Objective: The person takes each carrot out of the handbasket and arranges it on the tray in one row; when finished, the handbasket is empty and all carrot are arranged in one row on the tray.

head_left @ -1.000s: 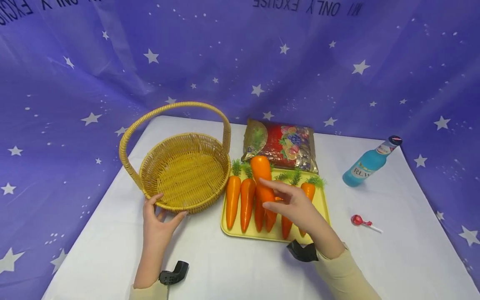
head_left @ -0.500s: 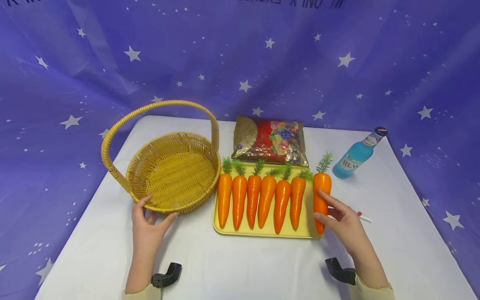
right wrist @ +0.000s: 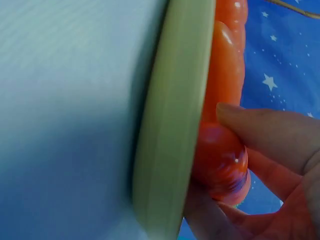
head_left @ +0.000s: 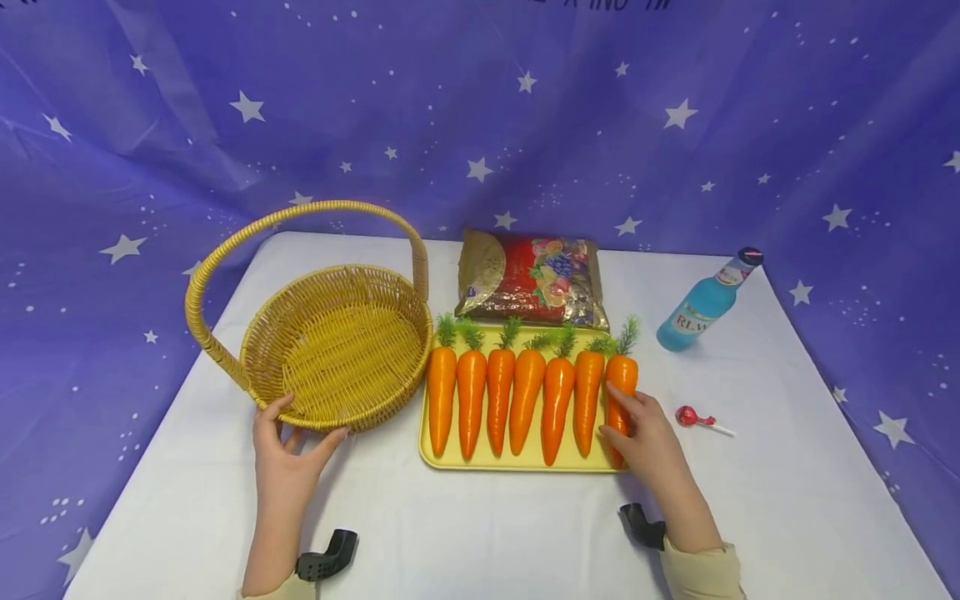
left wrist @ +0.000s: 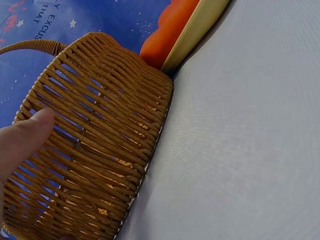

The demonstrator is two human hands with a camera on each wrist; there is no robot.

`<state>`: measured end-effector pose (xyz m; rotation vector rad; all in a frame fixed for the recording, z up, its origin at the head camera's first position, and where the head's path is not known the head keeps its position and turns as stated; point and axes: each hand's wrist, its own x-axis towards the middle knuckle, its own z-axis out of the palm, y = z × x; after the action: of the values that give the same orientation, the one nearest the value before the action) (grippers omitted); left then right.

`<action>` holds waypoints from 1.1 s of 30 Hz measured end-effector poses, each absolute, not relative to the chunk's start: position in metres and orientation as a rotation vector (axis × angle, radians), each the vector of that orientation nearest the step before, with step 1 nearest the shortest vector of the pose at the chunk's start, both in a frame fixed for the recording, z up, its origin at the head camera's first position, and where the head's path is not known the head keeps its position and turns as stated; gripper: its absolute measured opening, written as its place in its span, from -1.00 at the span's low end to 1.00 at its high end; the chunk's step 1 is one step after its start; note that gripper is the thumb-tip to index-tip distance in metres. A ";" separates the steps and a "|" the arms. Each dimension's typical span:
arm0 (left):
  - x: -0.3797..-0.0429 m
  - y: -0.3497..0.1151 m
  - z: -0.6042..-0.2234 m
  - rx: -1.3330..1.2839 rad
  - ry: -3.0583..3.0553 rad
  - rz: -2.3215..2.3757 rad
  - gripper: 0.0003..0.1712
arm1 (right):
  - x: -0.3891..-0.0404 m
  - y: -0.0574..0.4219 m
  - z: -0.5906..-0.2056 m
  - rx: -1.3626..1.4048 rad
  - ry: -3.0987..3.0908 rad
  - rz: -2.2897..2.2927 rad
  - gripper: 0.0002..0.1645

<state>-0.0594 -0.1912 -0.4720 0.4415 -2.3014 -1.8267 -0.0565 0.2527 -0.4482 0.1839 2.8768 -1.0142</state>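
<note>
At the right end of the row on the yellow tray (head_left: 517, 468), my right hand (head_left: 651, 440) pinches an orange carrot (head_left: 622, 373) with a green leafy top. Thumb and fingers lie on either side of it in the right wrist view, low by the tray's wall (right wrist: 172, 120). Several other carrots (head_left: 470, 400) lie side by side along the tray, tops pointing away. My left hand (head_left: 287, 467) holds the near rim of a yellow wicker basket (head_left: 352, 342), fingers over the edge. Its thumb (left wrist: 30, 132) presses the woven outside wall in the left wrist view.
A red and gold bag (head_left: 528, 279) with fruit pictures lies behind the tray. To the right stands a blue bottle (head_left: 701, 310), with a red lollipop (head_left: 688, 417) nearer to me. The basket's tall handle (head_left: 330, 207) arches over it. A starry purple cloth (head_left: 570, 125) hangs behind.
My right hand has carried the carrot from above the middle of the tray rightward, then down onto its right end beside the others. My left hand stays on the basket rim.
</note>
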 end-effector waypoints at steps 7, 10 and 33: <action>-0.058 -0.191 -0.473 0.424 -2.297 -1.795 0.08 | -0.060 0.242 -0.451 0.171 2.972 -0.794 -0.27; -0.057 -0.191 -0.474 0.413 -2.295 -1.789 0.08 | -0.060 0.240 -0.452 0.160 3.012 -0.735 -0.29; -0.061 -0.190 -0.475 0.427 -2.288 -1.827 0.06 | -0.063 0.240 -0.456 0.128 3.035 -0.669 -0.14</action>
<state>-0.0610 -0.1901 -0.4748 0.4266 -2.2876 -1.8271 -0.0627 0.2397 -0.4563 0.1276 3.0345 -0.6689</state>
